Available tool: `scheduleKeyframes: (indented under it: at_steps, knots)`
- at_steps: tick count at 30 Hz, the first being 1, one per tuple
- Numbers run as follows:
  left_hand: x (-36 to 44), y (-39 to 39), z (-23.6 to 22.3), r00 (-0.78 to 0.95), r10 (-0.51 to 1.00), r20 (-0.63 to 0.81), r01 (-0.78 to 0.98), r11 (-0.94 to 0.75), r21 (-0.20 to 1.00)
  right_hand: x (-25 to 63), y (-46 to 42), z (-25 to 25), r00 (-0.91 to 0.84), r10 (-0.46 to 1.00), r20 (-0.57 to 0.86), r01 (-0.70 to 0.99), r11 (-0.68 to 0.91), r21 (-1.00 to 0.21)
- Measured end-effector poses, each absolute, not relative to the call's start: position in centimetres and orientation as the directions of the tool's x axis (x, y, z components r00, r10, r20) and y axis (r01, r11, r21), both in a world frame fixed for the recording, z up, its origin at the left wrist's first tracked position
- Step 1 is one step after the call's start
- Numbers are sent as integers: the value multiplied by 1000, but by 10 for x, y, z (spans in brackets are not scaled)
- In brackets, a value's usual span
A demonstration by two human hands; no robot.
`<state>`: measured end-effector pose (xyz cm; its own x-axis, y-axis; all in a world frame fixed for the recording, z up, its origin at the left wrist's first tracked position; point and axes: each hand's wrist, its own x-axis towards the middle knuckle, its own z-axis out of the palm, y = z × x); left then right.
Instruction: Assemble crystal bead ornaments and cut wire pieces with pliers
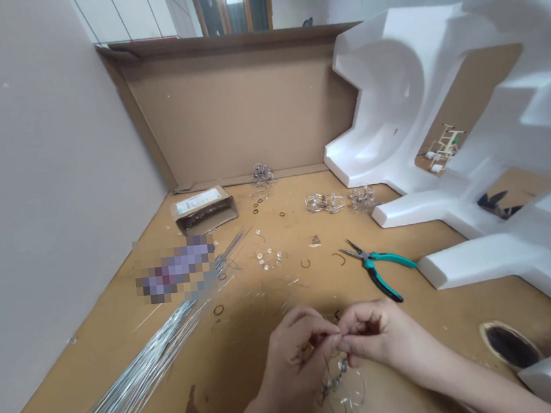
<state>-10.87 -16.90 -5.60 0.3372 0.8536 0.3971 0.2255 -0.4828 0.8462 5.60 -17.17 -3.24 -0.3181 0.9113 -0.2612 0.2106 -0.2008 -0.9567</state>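
My left hand (294, 354) and my right hand (378, 333) meet at their fingertips low in the middle of the view, both closed in a pinch. From under the fingers hangs a piece of looped wire with clear beads (341, 382). My left hand is shut on its upper part. My right thumb and forefinger press on the same spot; the exact bit they grip is hidden. Beyond my right hand lie long-nose pliers (373, 263) with teal handles, jaws slightly apart. A ring of clear beads (271, 259) and curved wire bits lie ahead of my hands.
A bundle of straight wires (149, 361) stretches along the left. Behind it are a blurred purple item (177, 268) and a small open cardboard box (205, 210). Wire loop pieces (324, 203) lie toward the back. White moulded foam (383, 105) borders the right; cardboard (247, 112) walls the back.
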Motion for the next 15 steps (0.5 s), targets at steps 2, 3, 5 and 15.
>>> scheduleKeyframes:
  at_steps: [2,3,5,15]
  knots:
    - [-111,-167,-55,362,847,388,272,-495,825,56,-172,-33,-325,909,-262,174,-215,-961]
    - [-112,-166,-55,377,842,386,307,-507,805,56,-172,-34,-324,911,-257,157,-215,-964]
    - [-113,-165,-56,411,821,396,366,-547,753,57,-172,-34,-316,918,-239,151,-200,-968]
    - [-112,-164,-58,421,765,488,434,-642,631,56,-169,-35,-315,926,-208,172,-160,-972]
